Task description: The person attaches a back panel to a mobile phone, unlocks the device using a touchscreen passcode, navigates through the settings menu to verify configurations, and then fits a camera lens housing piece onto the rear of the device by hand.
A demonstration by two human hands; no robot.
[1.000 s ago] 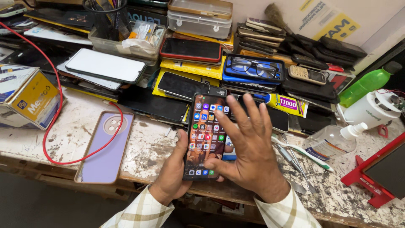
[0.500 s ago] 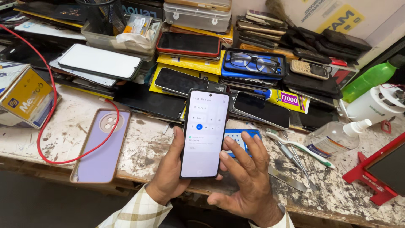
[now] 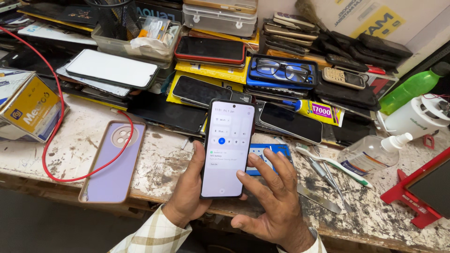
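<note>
While gripped upright in left hand (image 3: 187, 194), slim black-framed smartphone w/ lit pale screen (image 3: 228, 147) sits just above front edge of paint-spattered white desk (image 3: 164, 161); thumb along phone's left side, other fingers hidden behind. Right hand (image 3: 274, 201) open, fingers spread, fingertips (image 3: 240, 174) at phone's right edge, holding nothing. Lilac soft phone case w/ round camera cut-out (image 3: 114, 164) flat on desk, well left of hands, thin red cable (image 3: 51, 107) looped across it. Blue card-like item (image 3: 262, 154) on desk behind right fingers. White toothbrush (image 3: 333, 164) & metal tweezers (image 3: 330, 180) near, to right. Black-rimmed glasses on blue case (image 3: 281, 71) at back among stacked dark phones. Clear pump bottle (image 3: 372, 152) lying far right.
</note>
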